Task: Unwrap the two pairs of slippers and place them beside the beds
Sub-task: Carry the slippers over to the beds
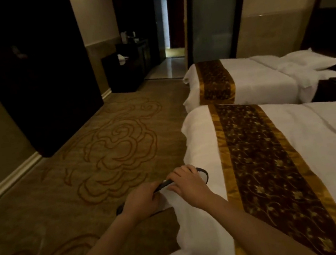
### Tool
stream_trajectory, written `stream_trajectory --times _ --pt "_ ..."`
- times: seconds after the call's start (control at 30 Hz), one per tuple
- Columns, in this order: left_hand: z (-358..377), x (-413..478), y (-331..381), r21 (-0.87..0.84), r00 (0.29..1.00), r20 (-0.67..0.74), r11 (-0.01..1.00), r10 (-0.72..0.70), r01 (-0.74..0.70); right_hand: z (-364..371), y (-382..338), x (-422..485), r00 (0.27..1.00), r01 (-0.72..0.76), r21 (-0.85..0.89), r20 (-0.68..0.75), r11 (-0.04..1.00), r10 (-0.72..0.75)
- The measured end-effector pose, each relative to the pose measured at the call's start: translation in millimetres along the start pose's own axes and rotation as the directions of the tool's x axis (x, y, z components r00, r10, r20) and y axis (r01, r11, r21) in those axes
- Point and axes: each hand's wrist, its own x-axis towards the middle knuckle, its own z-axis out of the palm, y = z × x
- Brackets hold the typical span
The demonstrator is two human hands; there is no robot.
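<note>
Both hands, left (139, 200) and right (187, 184), grip a dark-edged slipper (202, 173) (details unclear) at the near bed (327, 148).

The near bed (326, 137) wears matt white cloth, smooth with soft creases. Across it lies a runner (260, 157) of dark woven fabric with a fine leafy pattern, edged in glossy gold satin that catches the light. The far bed (264, 79) has the same white linen and shiny-edged runner. The carpet (102, 158) looks short-piled and dull, with swirls worked in. The wardrobe (37, 80) is dark wood, faintly sheened. The floor by the door (167, 67) is polished and reflective. The glass panel (210, 19) looks frosted.
</note>
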Motion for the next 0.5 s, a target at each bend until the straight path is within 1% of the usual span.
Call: stream_trajectory --times 0.13,0.3,0.43,0.5 --pt "-20 69 -51 0.054 1.000 0.001 0.998 -0.012 0.012 24 17 85 1.000 0.016 0.018 0.003 1.000 -0.016" --pt "-50 148 -110 0.066 1.000 0.009 0.998 -0.010 0.010 41 34 187 0.999 0.041 0.023 0.010 0.999 -0.041" --pt "-66 221 -156 0.087 1.000 -0.014 0.996 0.015 -0.013 61 56 267 1.000 0.023 0.051 -0.008 0.998 -0.022" --pt "-69 260 -182 0.089 1.000 0.005 0.996 0.026 -0.026 78 70 306 1.000 0.012 0.047 0.018 0.999 -0.013"
